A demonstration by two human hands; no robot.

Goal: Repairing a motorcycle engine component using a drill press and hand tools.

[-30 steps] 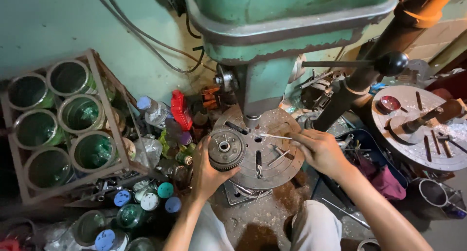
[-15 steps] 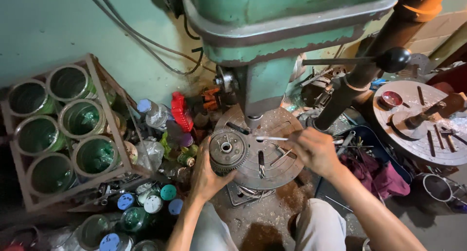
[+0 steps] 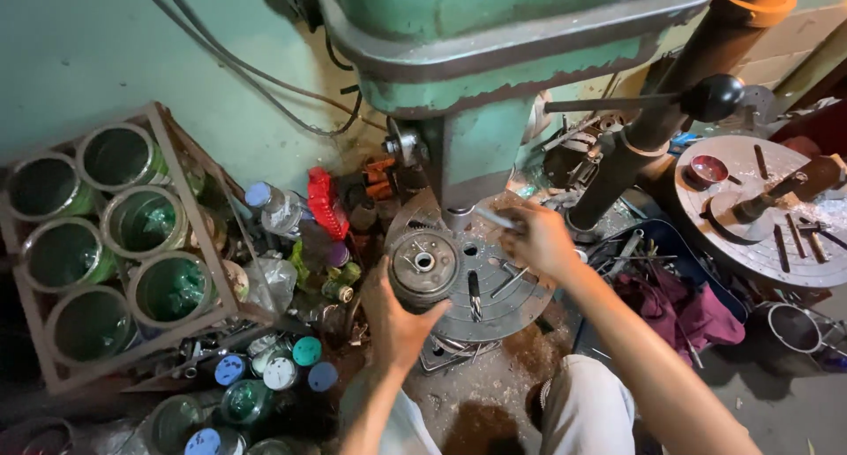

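The left hand (image 3: 399,318) grips the round gear (image 3: 424,265) on the near-left of the drill table (image 3: 494,309), the right hand (image 3: 538,239) pinches a thin metal rod (image 3: 494,217), and a loose grip could let the gear slide off.

A wooden rack (image 3: 53,367) of green cans (image 3: 146,218) stands left; capped bottles (image 3: 265,371) crowd the floor.
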